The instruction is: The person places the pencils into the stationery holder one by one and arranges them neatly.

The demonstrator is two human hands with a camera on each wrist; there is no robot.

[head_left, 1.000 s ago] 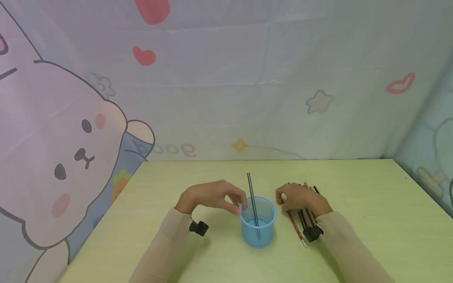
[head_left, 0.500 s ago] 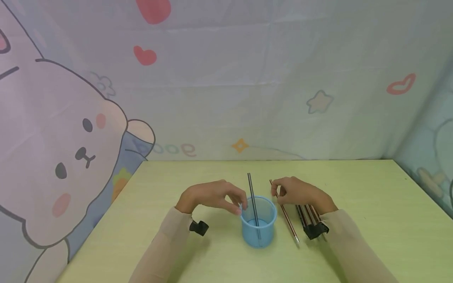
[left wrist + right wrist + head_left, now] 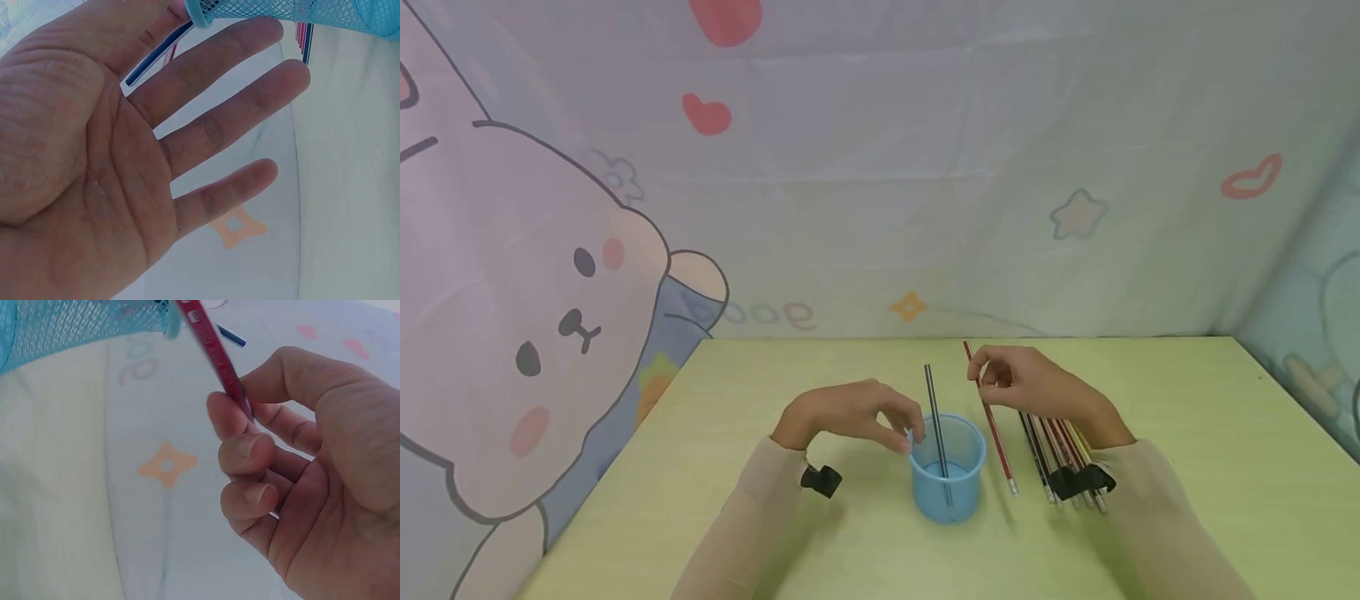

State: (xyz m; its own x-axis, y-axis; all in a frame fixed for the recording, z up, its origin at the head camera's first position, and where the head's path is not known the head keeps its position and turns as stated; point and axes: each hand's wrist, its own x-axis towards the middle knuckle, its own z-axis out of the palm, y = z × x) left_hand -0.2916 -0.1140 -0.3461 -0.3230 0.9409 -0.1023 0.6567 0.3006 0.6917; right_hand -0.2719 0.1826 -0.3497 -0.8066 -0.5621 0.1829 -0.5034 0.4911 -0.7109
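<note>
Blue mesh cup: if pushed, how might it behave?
The blue mesh cup is probably light, since its wall is thin netting. Standing upright and nearly as wide as tall, it may slide before tipping. The left hand at its rim would likely steady it.

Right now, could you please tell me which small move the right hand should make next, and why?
I would probably bring the right hand over the blue cup: it pinches the red pencil, which slants above the table beside the cup, while a dark pencil leans inside and the left hand holds the cup.
</note>
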